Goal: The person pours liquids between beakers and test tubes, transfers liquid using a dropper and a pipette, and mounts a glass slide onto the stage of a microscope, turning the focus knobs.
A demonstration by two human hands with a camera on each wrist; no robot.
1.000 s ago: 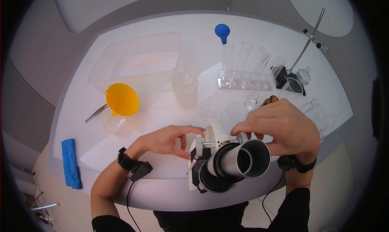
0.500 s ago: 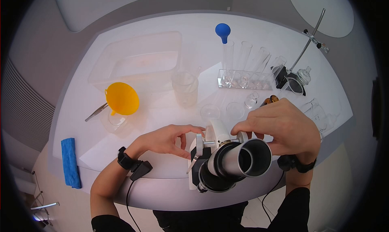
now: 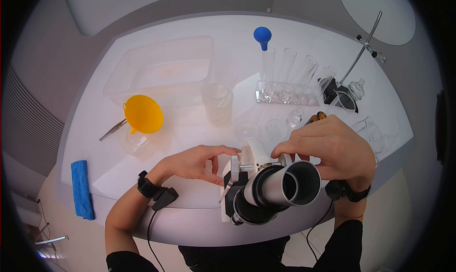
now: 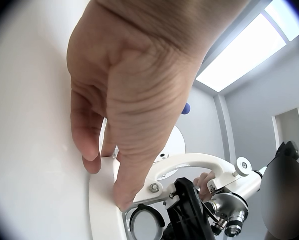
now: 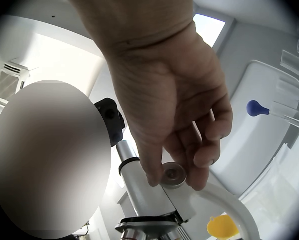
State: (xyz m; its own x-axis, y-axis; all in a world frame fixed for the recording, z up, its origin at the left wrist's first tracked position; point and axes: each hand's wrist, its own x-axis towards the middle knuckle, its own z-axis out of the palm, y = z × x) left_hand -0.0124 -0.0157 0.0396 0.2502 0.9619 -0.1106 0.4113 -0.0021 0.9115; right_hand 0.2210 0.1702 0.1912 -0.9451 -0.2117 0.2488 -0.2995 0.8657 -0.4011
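A white microscope [image 3: 255, 154] with a silver eyepiece tube [image 3: 290, 184] stands at the table's near edge, the tube pointing toward the person. My left hand [image 3: 192, 164] grips the white base; in the left wrist view the thumb of the left hand [image 4: 132, 105] presses the base [image 4: 103, 200] beside the round mirror [image 4: 145, 225]. With thumb and fingers, my right hand [image 3: 327, 146] pinches the round focus knob [image 3: 285, 160] on the microscope's right side. The right wrist view shows that knob [image 5: 173, 175] between the fingertips of the right hand [image 5: 164, 100].
Behind the microscope are a beaker [image 3: 217, 103], a clear tub [image 3: 161, 65], and a rack [image 3: 287, 95] of test tubes with a blue bulb [image 3: 262, 36]. A yellow funnel [image 3: 144, 114] and blue cloth [image 3: 82, 189] lie left. A metal stand [image 3: 361, 51] and glassware [image 3: 369, 134] are right.
The head view has shifted very slightly. Both hands stay in the same places on the microscope, and the eyepiece tube appears a touch farther right.
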